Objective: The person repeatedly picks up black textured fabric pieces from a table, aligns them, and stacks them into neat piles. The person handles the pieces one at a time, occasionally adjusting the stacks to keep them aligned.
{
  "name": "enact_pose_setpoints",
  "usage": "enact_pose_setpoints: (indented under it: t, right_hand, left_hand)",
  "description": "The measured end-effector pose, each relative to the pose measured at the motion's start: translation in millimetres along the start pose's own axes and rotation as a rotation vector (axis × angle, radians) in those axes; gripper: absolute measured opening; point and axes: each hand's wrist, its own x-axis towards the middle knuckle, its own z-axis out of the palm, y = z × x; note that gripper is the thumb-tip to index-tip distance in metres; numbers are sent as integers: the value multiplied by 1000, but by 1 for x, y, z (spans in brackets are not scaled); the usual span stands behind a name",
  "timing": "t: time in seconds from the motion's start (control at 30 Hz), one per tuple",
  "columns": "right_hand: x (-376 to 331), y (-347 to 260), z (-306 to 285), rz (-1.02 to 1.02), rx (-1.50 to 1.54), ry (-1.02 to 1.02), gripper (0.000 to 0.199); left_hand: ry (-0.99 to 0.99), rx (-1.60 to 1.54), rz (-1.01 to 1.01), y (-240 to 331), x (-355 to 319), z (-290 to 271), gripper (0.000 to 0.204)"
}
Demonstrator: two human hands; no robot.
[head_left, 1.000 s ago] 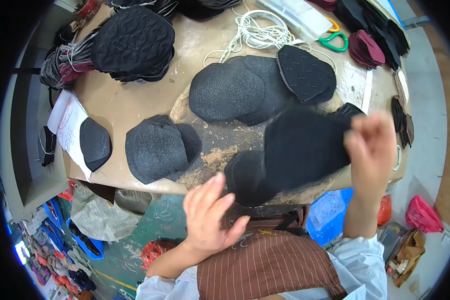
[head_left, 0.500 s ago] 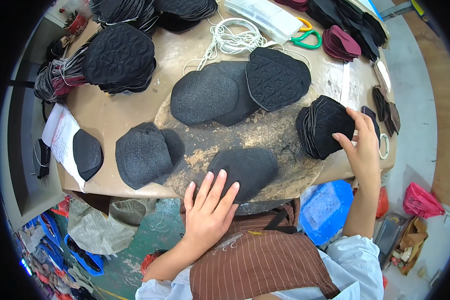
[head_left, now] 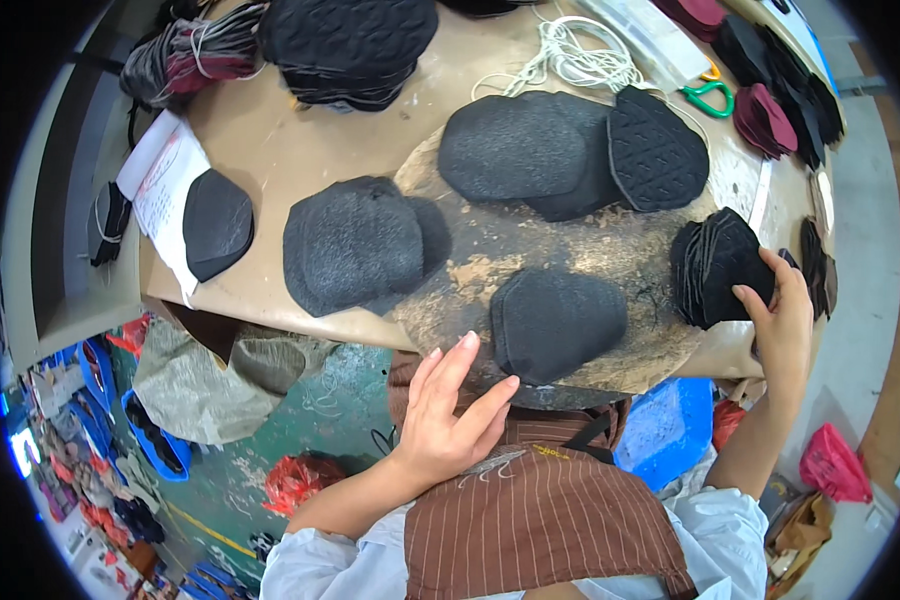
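Note:
My left hand (head_left: 455, 412) has its fingers spread and holds nothing. Its fingertips hover by the near left edge of a small stack of smooth dark grey shaped fabric pads (head_left: 562, 325) lying on a worn round board (head_left: 460, 305). At the right, my right hand (head_left: 785, 320) pinches the right edge of a stack of black quilted pads (head_left: 725, 272), thumb on top and fingers at the far side. Grey speckled pads (head_left: 510, 150) overlap at the board's far side, beside a black quilted pad (head_left: 658, 150). Another pile of grey pads (head_left: 355, 245) sits to the left.
A large black quilted stack (head_left: 348, 45) stands at the far left near a tied bundle (head_left: 195, 60). White cord (head_left: 585, 55), a clear plastic box (head_left: 650, 40) and green-handled scissors (head_left: 710, 100) lie at the back. A blue tub (head_left: 667, 430) sits below the table edge.
The view has shifted, so the table appears further right and up. My left hand has come off the dark grey pads to their left side. My right hand stays on the quilted stack.

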Motion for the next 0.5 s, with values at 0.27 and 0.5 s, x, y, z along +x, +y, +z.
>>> enact_pose_setpoints:
  t: [0.27,0.5]
  right_hand:
    - [-19,-16,-28,-321,303,168,35]
    - [-38,-96,45,-101,1099,-505,18]
  left_hand:
    - [27,-52,32,1,2,0,39]
    - [-70,-66,39,9,-3,0,39]
